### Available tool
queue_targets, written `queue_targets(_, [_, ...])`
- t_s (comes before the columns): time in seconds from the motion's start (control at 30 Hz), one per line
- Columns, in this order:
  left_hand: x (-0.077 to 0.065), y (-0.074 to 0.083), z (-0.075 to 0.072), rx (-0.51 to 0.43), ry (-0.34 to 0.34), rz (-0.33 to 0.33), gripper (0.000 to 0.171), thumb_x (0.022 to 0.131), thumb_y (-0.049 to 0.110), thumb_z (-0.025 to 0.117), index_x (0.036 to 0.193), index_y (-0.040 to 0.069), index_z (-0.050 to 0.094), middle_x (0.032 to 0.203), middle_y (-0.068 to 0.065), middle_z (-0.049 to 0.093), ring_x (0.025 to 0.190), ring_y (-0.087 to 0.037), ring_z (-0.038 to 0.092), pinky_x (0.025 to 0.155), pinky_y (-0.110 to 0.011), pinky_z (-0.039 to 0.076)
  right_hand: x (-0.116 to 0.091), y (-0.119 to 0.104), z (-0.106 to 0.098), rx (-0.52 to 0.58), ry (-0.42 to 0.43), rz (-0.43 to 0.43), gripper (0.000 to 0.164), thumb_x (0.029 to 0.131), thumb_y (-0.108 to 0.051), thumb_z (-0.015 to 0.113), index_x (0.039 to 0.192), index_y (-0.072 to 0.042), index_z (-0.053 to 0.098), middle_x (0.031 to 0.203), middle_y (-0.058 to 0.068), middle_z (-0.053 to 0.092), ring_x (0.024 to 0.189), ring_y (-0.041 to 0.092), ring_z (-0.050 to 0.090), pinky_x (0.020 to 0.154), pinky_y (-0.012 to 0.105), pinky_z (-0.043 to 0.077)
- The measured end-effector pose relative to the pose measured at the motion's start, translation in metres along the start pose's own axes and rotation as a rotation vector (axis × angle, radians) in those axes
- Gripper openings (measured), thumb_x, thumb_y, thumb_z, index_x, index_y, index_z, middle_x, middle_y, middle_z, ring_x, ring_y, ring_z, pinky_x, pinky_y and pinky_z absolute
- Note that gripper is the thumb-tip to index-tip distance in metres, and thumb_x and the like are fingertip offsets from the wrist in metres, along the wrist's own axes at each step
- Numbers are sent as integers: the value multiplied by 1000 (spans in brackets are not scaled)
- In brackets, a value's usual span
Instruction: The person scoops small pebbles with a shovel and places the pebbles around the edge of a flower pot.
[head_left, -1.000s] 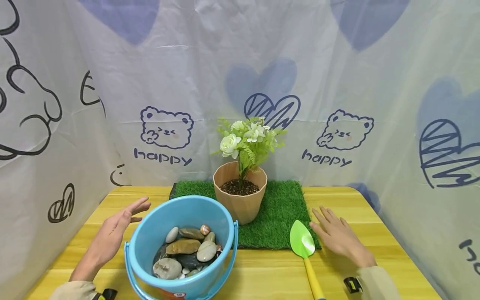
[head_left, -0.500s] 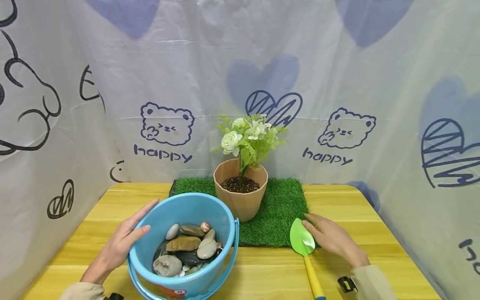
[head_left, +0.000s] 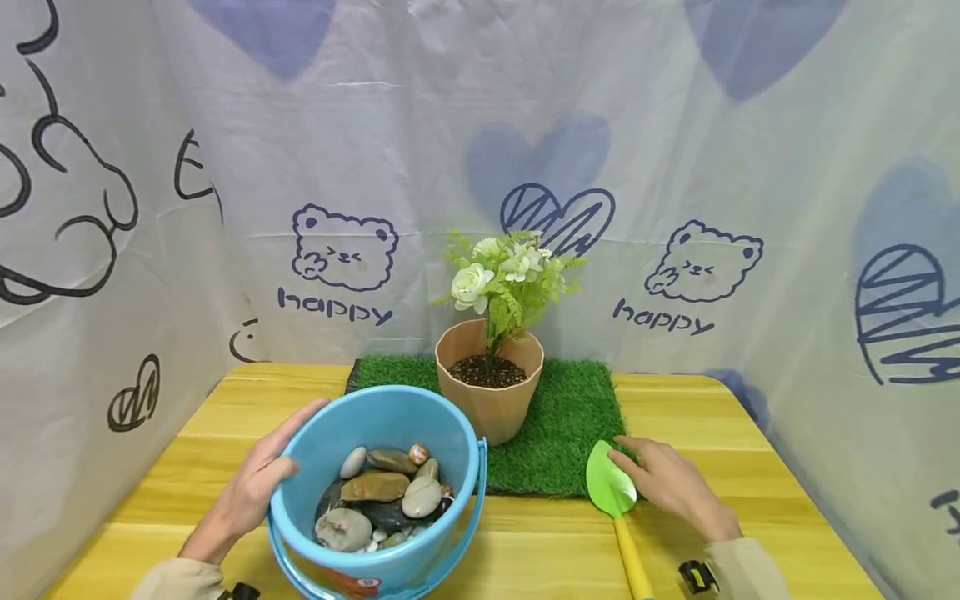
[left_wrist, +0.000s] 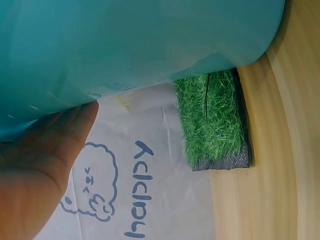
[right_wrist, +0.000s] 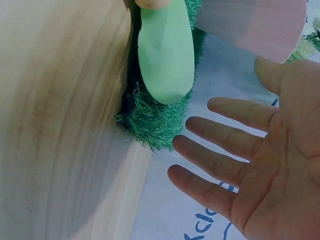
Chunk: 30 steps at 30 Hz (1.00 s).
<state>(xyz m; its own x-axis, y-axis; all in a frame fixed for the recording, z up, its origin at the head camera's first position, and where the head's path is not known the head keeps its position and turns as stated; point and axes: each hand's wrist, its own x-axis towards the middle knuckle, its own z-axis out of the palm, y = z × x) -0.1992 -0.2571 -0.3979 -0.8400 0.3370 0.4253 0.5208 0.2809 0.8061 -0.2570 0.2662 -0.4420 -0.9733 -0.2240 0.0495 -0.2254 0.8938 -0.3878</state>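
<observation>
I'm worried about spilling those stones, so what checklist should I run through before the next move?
1. Visible stones inside the blue bucket: ok.
2. Left hand touching the bucket's side: ok; how firmly, cannot tell.
3. Right hand supporting the bucket too: not ok; it is beside the green trowel, holding nothing.
4. Bucket handle down, off the opening: ok.
5. Bucket base flat on the table: cannot tell, hidden.
6. Flowerpot upright: ok; its gap from the bucket, cannot tell.
</observation>
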Motion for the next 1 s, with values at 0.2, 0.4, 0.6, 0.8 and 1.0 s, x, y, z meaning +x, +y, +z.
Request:
queue_targets(0.2, [2,0,12,12,13,14,77,80,-6,33,154,14,31,148,-28,42,125,-7,54,89,-29,52,-2,-2,1,-17,40,-19,51,98,-41,52,133,-5,60,131,17,63,114,37,62,93,58,48])
queue_targets(0.4, [7,3,22,28,42,20,76,81,-6,34,154,16,33,140,-31,49,118,-30,60,79,-34,57,0,-7,2,-29,97,-47,45,97,-37,57,128,-5,64,125,15,66,110,36,64,92,56,49])
queue_targets(0.6, [8,4,34,51,49,31,76,80,-5,35,153,15,33,138,-30,51,115,-42,60,78,-34,58,-1,-9,3,-25,86,-51,41,95,-34,60,122,-5,67,115,12,71,98,29,68,84,50,53])
queue_targets(0.8, [16,7,46,58,51,25,75,81,-3,35,154,18,32,139,-27,52,116,-46,59,80,-35,57,0,-7,2,-27,87,-71,27,93,-31,63,107,-11,72,96,1,74,82,15,67,74,40,55])
queue_targets(1.0, [23,8,61,86,41,43,74,82,-2,37,154,16,32,135,-26,56,110,-42,64,76,-34,58,-4,-6,2,-19,41,-89,15,93,-30,63,86,-19,71,75,-9,67,66,4,57,65,31,50])
